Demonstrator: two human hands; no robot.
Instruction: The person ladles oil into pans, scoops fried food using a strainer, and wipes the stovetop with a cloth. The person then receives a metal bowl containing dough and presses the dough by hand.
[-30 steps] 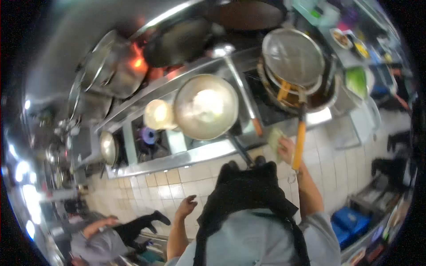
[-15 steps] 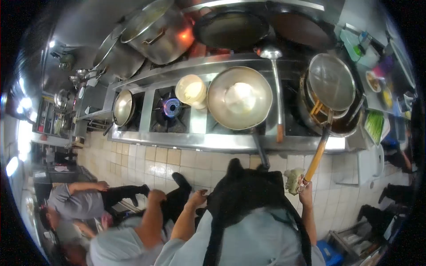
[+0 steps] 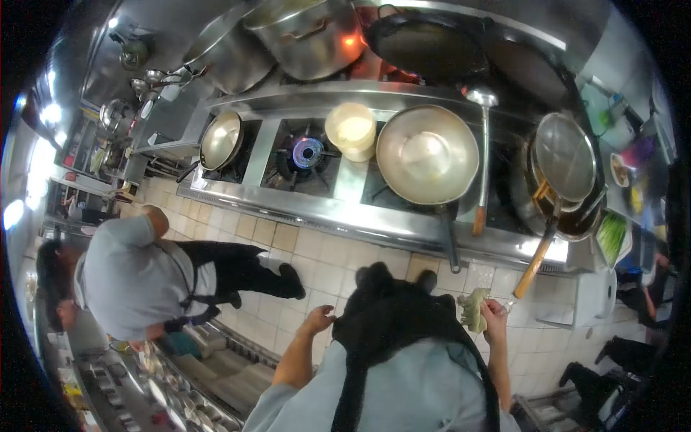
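My right hand (image 3: 494, 320) is closed on a crumpled, pale green cloth (image 3: 473, 309) that sticks out to its left. Just above that hand is the hanging ring of a large strainer (image 3: 566, 158) with a wooden handle, resting across a pot (image 3: 531, 205) on the stove. My left hand (image 3: 317, 320) is beside the black apron (image 3: 381, 309), holding nothing, its fingers slightly bent and apart. In front of me on the stove is a wide steel pan (image 3: 428, 155), its dark handle pointing toward me.
A gas burner (image 3: 307, 153) burns blue, with a pale tub (image 3: 351, 131) to its right. A ladle (image 3: 484, 158) lies right of the pan. Tall pots (image 3: 306, 43) and dark woks (image 3: 428, 47) stand behind. At left, a person (image 3: 137, 270) bends toward a counter.
My view has turned, so the stove sits further right and tilted. The person close on my left has moved away from me. The cloth stays in my right hand.
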